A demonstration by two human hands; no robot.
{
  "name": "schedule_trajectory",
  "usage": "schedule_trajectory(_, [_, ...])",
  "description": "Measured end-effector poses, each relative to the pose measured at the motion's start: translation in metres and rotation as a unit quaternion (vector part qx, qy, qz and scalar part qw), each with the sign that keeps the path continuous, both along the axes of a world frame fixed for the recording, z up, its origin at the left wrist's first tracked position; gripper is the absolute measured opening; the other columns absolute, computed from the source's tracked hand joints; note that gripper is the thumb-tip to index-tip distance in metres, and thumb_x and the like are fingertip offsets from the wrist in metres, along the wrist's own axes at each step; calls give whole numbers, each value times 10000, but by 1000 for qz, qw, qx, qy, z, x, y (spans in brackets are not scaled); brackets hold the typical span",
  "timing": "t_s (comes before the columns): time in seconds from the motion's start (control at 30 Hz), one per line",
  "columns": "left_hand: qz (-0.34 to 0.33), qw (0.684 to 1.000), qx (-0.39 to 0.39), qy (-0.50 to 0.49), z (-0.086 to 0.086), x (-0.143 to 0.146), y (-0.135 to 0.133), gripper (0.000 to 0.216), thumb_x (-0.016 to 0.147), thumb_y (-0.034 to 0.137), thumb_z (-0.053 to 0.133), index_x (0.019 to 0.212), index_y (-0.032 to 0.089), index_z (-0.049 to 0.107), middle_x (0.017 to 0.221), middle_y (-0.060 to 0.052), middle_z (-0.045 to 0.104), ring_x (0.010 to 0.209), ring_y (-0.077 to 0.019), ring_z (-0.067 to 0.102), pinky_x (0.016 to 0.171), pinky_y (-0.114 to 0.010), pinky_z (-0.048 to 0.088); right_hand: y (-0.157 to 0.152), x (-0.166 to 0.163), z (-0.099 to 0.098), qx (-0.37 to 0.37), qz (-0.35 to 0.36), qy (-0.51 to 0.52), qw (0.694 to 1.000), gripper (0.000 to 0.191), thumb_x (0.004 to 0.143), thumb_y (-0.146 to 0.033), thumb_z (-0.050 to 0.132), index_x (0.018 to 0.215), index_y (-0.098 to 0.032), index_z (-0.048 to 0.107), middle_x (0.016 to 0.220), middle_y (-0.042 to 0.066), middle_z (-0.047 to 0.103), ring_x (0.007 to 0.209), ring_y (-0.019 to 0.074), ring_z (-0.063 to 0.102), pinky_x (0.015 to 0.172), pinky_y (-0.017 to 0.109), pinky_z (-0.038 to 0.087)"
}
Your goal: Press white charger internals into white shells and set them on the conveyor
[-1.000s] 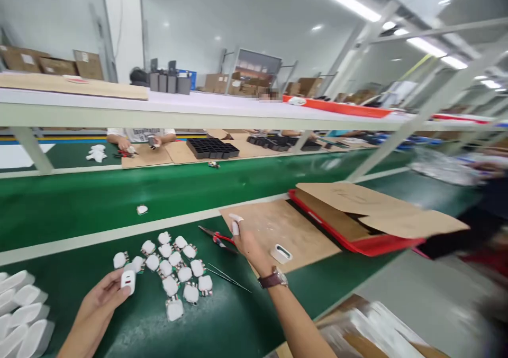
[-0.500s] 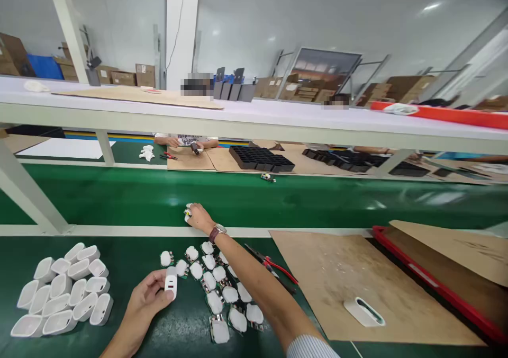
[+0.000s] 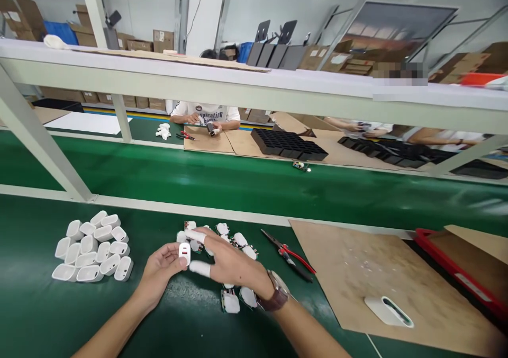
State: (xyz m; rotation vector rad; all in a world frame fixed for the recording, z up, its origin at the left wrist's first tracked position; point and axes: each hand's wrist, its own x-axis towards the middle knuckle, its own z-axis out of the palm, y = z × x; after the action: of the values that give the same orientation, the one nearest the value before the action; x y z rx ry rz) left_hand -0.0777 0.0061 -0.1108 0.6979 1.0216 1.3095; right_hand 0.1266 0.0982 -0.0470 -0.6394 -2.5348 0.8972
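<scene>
My left hand (image 3: 164, 268) pinches a white charger housing (image 3: 184, 254), whose end face with two port slots points up toward me. Just right of it, my right hand (image 3: 230, 260) reaches over with thumb and forefinger spread. White covers sit on those fingertips, and nothing shows between them. Beneath and around the right hand lie several small circuit boards with white pads (image 3: 230, 301), partly hidden by it. To the left, several open white housings (image 3: 88, 260) stand grouped on the green table.
Red-handled pliers (image 3: 291, 254) lie right of the boards. A cardboard sheet (image 3: 349, 273) carries one white housing (image 3: 389, 311), beside a red-edged tray (image 3: 460, 281). A rail (image 3: 190, 209) borders the green belt (image 3: 222, 172), which carries one board (image 3: 300, 166). Co-workers sit beyond.
My right hand has come back from the belt to beside the left hand; the small board it held is no longer in its fingers. My left hand still holds the housing. The view has shifted.
</scene>
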Motion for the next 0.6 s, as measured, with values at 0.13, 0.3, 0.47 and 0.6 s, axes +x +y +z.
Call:
schedule_trajectory(0.13, [-2,1000,8,14,-9,2,-2,409,735,343,948,1071,175,789,1014,-81,759,938,-195,678,876,-299,554,-30,3,-9,4,-38,41,998,694,937,-264,750,1552,-280,431,1525,130,522,1384,264,549,1148,423,497])
schedule_trajectory(0.3, [4,999,1,33,-12,6,-4,406,700,345,968,1023,170,795,998,-83,784,922,-198,702,877,-301,559,-33,-1,-29,25,-69,102,992,555,972,-283,716,1485,-278,501,1401,114,603,1296,254,608,1117,430,523])
schedule_trajectory(0.47, [11,999,5,31,-8,7,-6,389,691,357,970,985,170,797,953,-67,781,886,-183,700,835,-276,563,-34,-1,-31,20,-69,108,992,549,974,-302,717,1481,-281,508,1387,118,609,1294,259,610,1110,443,530])
schedule_trajectory(0.6, [0,1000,14,24,-5,7,-6,382,707,338,963,1005,181,783,968,-60,766,893,-177,691,832,-273,564,-38,-1,-25,21,-77,108,991,497,986,-298,697,1452,-281,527,1377,113,616,1294,256,611,1112,440,531])
